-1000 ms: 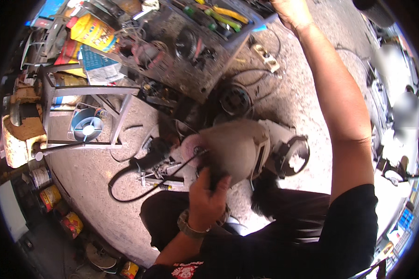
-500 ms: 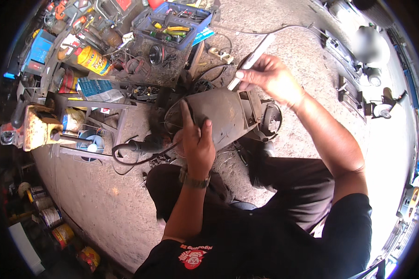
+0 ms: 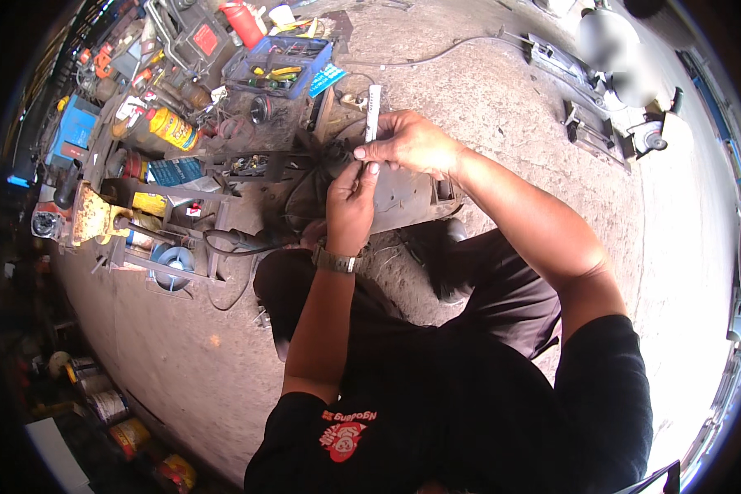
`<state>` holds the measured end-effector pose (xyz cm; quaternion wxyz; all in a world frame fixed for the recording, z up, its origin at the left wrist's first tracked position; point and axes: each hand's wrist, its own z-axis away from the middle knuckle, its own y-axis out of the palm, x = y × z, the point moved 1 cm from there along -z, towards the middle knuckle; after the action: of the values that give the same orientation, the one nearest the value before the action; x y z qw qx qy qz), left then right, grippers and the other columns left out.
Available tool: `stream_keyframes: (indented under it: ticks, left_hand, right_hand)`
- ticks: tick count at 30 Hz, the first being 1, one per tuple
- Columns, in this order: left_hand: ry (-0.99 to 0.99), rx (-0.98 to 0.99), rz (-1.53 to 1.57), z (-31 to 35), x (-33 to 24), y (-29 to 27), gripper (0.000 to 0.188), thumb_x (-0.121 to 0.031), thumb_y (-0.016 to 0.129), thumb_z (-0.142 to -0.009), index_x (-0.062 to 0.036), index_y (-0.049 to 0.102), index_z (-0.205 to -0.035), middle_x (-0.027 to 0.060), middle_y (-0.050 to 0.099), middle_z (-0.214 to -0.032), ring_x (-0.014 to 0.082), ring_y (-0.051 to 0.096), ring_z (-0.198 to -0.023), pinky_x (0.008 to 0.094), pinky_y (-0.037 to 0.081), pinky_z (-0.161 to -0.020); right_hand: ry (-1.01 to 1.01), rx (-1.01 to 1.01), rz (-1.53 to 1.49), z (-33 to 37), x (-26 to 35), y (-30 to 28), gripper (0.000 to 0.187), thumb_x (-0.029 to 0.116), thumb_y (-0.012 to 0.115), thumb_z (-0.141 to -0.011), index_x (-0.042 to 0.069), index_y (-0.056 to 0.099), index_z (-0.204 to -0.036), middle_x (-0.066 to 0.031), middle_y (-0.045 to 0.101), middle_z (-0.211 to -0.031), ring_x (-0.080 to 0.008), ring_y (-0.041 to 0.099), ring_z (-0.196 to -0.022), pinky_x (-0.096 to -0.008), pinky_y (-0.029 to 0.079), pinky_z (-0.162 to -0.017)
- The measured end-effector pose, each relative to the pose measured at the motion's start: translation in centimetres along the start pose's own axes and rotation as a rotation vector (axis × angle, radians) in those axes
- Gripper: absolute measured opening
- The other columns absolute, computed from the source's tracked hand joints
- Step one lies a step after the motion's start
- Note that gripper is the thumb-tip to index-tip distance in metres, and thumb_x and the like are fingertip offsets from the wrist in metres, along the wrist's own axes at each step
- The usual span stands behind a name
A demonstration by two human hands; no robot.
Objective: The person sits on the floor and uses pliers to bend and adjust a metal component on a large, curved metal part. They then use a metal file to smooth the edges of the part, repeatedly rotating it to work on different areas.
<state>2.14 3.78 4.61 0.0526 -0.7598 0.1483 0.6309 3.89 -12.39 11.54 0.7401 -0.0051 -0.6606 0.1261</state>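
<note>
My right hand [image 3: 410, 146] pinches a slim white marker-like stick with dark printing [image 3: 373, 113], held nearly upright. My left hand [image 3: 352, 198], with a watch on its wrist, is closed with thumb and fingers together at the stick's lower end. Its tip is hidden between the two hands. Under and behind the hands lies a worn grey-brown metal housing [image 3: 403, 198] with a curved sheet surface and a rectangular opening at its right end. My left hand covers part of that housing.
A blue tray of tools [image 3: 305, 74] stands beyond the housing, near a yellow bottle [image 3: 173, 129]. To the left are a yellow vise [image 3: 95, 216] and a metal frame [image 3: 214, 272]. An angle grinder [image 3: 652, 136] lies far right. A black cable [image 3: 247, 251] loops beside my knee.
My left hand has come off the housing's surface and up to the stick. My right hand has moved left, turning the stick more upright. The view has shifted slightly.
</note>
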Motion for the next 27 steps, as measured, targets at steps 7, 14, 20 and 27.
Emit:
stream_keyframes:
  ticks: [7,14,20,27]
  left_hand:
    - [-0.059,0.016,-0.109,1.6,-0.1,1.1,0.026,-0.022,0.060,-0.104,0.0020,0.065,-0.095,-0.0054,0.051,-0.075,0.0054,0.042,-0.070,0.0249,0.039,-0.062]
    - [-0.105,-0.137,-0.123,4.1,1.3,-0.8,0.024,-0.021,0.057,-0.105,-0.0010,0.069,-0.098,-0.0009,0.065,-0.089,0.0082,0.055,-0.084,0.0266,0.047,-0.078]
    - [-0.109,-0.237,0.236,2.3,2.3,-2.8,0.026,-0.027,0.059,-0.105,-0.0035,0.069,-0.098,0.0015,0.066,-0.095,0.0122,0.059,-0.089,0.0309,0.050,-0.083]
    - [-0.151,-0.261,0.625,2.0,2.0,-4.5,0.034,-0.035,0.058,-0.104,-0.0027,0.064,-0.112,0.0105,0.067,-0.113,0.0222,0.064,-0.103,0.0422,0.053,-0.092]
  right_hand:
    - [-0.056,-0.408,0.157,1.2,0.1,-0.2,0.036,0.034,0.080,-0.086,0.003,0.073,-0.103,-0.0047,0.070,-0.082,-0.0117,0.063,-0.076,-0.0299,0.051,-0.070]
    - [-0.096,-0.739,-0.043,2.0,2.0,-5.7,0.030,0.025,0.071,-0.092,0.001,0.070,-0.110,-0.0084,0.074,-0.082,-0.0174,0.068,-0.072,-0.0338,0.055,-0.070]
    - [-0.106,-1.099,0.552,9.7,-9.7,-6.1,0.032,0.030,0.067,-0.095,0.004,0.065,-0.113,-0.0199,0.072,-0.101,-0.0383,0.069,-0.098,-0.0448,0.053,-0.086]
    - [0.062,-0.982,-0.351,10.4,-15.5,-2.3,0.041,0.029,0.063,-0.100,-0.004,0.060,-0.125,-0.0170,0.068,-0.117,-0.0233,0.061,-0.110,-0.0345,0.047,-0.097]
